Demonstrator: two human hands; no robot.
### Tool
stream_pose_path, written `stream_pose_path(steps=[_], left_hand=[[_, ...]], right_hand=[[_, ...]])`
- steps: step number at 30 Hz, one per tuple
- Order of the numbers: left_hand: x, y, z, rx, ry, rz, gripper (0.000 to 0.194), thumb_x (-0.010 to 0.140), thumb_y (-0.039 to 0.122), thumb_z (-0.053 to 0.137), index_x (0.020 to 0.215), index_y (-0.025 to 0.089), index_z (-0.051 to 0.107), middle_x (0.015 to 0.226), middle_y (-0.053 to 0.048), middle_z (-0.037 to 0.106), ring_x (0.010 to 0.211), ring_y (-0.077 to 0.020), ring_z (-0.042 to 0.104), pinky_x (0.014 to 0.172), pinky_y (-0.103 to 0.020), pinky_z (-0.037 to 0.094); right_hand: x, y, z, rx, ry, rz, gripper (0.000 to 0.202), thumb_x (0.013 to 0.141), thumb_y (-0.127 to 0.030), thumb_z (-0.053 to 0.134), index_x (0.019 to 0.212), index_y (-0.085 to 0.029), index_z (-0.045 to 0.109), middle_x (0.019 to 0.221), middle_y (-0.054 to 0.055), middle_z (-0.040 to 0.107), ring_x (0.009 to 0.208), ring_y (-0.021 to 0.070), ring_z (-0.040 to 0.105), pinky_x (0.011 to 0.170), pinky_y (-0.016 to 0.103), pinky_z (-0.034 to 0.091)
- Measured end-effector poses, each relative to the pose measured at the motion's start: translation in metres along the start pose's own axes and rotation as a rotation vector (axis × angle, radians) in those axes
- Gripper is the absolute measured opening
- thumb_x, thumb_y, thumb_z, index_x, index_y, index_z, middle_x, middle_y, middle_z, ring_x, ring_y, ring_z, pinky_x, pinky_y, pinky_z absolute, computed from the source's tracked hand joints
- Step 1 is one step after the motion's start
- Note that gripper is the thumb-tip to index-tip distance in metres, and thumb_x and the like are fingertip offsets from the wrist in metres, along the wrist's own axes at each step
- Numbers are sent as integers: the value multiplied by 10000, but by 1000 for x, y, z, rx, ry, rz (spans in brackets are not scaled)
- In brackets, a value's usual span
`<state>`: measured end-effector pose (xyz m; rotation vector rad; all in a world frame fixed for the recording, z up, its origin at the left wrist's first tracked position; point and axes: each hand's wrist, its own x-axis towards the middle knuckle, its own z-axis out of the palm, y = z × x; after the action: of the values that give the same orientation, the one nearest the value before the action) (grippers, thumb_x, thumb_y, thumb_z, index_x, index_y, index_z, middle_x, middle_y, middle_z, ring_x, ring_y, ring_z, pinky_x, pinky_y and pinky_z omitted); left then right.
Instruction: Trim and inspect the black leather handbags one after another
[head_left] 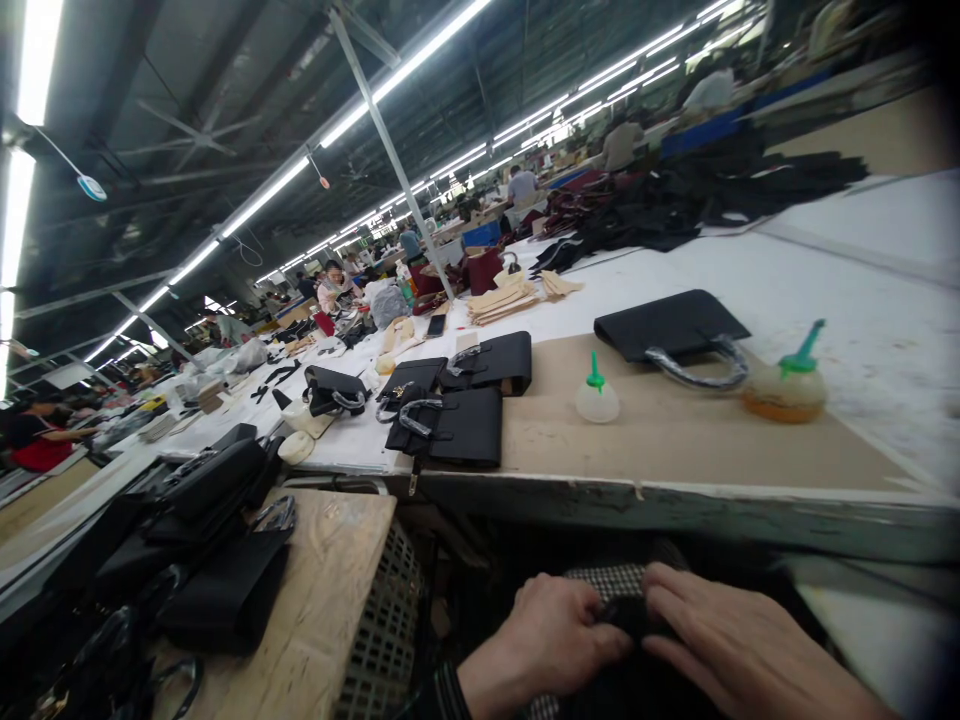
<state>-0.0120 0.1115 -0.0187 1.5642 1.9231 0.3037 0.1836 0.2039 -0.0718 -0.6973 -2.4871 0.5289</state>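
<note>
Low in the head view, below the table edge, my left hand (551, 635) and my right hand (720, 640) come together over my lap. Their fingers pinch a small black piece (628, 612) from both sides; most of it is covered, so its exact kind is unclear. Behind the fingers shows black-and-white checked cloth (604, 578). On the table above lies a black handbag (675, 325) with a plastic-wrapped handle. Two squeeze bottles flank it: a whitish one (598, 402) with a green nozzle and one with amber liquid (787, 390).
More black handbags (465, 425) lie left on the white table. A wooden board (322, 560) on a plastic crate (379, 625) bears a heap of black bags (232, 590). Beige pieces (502, 298) and black strips (660, 205) lie farther back. Several people work in the distance.
</note>
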Motion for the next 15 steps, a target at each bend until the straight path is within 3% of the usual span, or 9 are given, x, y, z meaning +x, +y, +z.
stream_pose_path(steps=[5, 11, 15], left_hand=[[-3, 3, -1, -89, -5, -1, 195, 701, 382, 673, 640, 198, 694, 534, 39, 468, 525, -107, 354, 487, -238, 227], [-5, -7, -3, -212, -34, -18, 129, 657, 311, 714, 672, 193, 665, 558, 68, 437, 521, -86, 367, 469, -221, 229], [-1, -13, -1, -274, -49, -51, 145, 639, 290, 732, 705, 178, 667, 562, 72, 453, 525, -83, 362, 469, -212, 235]], right_hand=[[11, 1, -1, 102, -202, 70, 17, 795, -255, 594, 782, -254, 605, 896, 51, 677, 759, 226, 677, 655, 332, 543], [19, -1, -13, 212, -261, 40, 132, 842, -230, 543, 737, -267, 613, 884, 75, 676, 776, 224, 656, 655, 295, 496], [20, -4, -26, 253, -354, 31, 154, 816, -159, 542, 705, -252, 593, 900, 29, 676, 778, 191, 649, 684, 271, 476]])
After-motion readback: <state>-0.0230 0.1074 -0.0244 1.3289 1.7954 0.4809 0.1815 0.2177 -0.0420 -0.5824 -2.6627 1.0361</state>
